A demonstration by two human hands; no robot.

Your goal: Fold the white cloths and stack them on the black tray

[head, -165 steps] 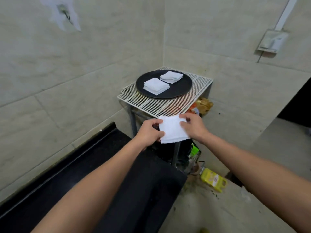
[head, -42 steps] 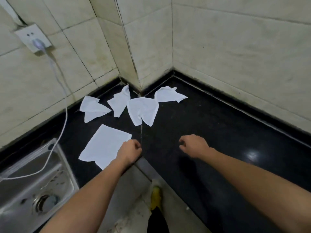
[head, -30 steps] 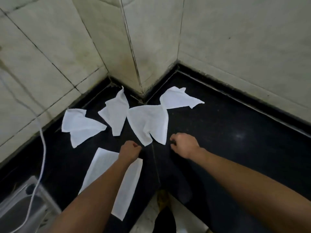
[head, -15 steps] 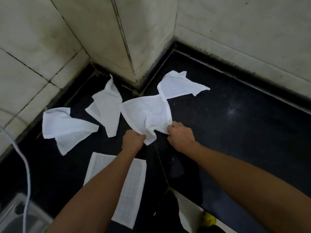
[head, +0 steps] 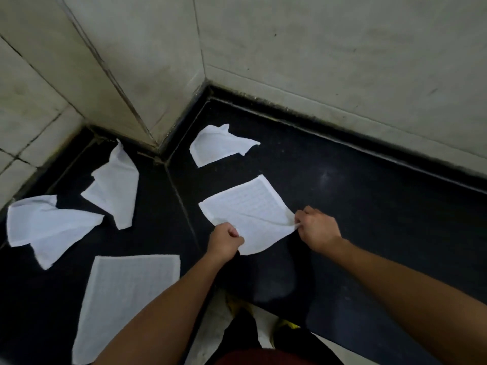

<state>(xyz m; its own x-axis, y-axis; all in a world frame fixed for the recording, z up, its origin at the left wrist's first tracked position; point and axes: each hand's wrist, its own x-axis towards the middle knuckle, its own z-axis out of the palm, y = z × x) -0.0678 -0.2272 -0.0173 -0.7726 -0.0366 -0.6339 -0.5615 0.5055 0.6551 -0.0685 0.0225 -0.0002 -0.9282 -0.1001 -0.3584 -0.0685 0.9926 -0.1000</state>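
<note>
My left hand [head: 226,242] is a tight fist and pinches the near-left edge of a white cloth [head: 250,206]. My right hand [head: 317,230] has curled fingers and pinches the same cloth at its near-right edge. The cloth is stretched between my two hands, with a crease running from hand to hand. Its far part lies on the black counter [head: 369,219], right of the counter seam [head: 181,204]. Its near corner droops between my wrists.

Four more cloths are on the counter, all apart from the one I hold:
- A crumpled cloth [head: 218,144] lies behind it, near the wall corner.
- A second crumpled cloth [head: 116,185] lies left of the seam.
- A third crumpled cloth [head: 44,225] lies far left, just beside the second.
- A flat cloth [head: 126,299] is spread out nearest me on the left, and my left forearm crosses its near corner.

The tiled wall [head: 316,48] rises behind the counter.
</note>
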